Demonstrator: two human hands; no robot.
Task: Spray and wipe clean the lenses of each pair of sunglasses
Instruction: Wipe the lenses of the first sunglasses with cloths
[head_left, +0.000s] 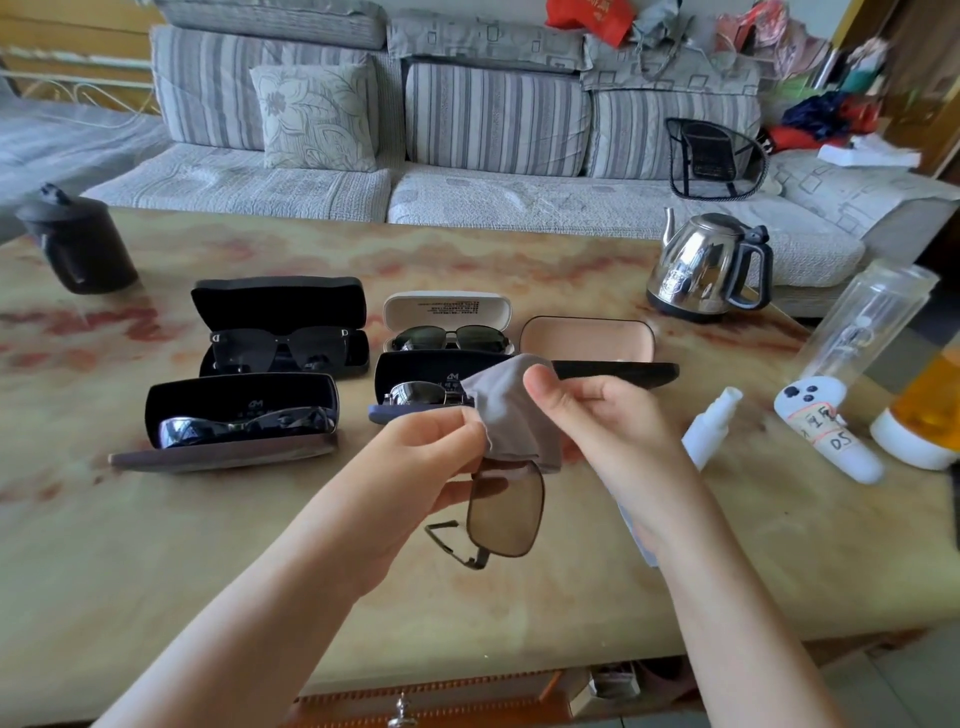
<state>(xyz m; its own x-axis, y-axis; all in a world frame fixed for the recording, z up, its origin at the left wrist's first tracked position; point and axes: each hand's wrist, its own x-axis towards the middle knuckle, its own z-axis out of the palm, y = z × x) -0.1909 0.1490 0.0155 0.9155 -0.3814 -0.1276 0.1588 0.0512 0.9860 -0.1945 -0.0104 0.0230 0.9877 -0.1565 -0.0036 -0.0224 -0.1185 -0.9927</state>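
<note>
L hand (431, 467) and R hand (597, 421) are close together above the counter (208, 545), both clamped on a grey cloth (514, 410). L thumb and forefinger pinch its lower left edge; R thumb and fingertips pinch the top. L's lower fingers also curl under the sunglasses (504, 514), which have brown lenses and a thin metal frame. They hang below the cloth w/ the upper lens covered by it. Just right of the R hand is a white spray bottle (711, 426) on the counter. Beyond the hands are four open cases, each w/ a pair inside: black case (280, 306) and brown case (223, 457) to the left, white case (447, 306) and dark blue case (410, 371) straight ahead, the last partly behind the cloth. A pink-lined case (587, 338) lies open beyond the R hand. Further right stand a steel kettle (701, 265) and a clear bottle (872, 317); far left is a dark jar (78, 244). Behind the counter is a striped grey sofa (493, 119) w/ a floral cushion (317, 114).
</note>
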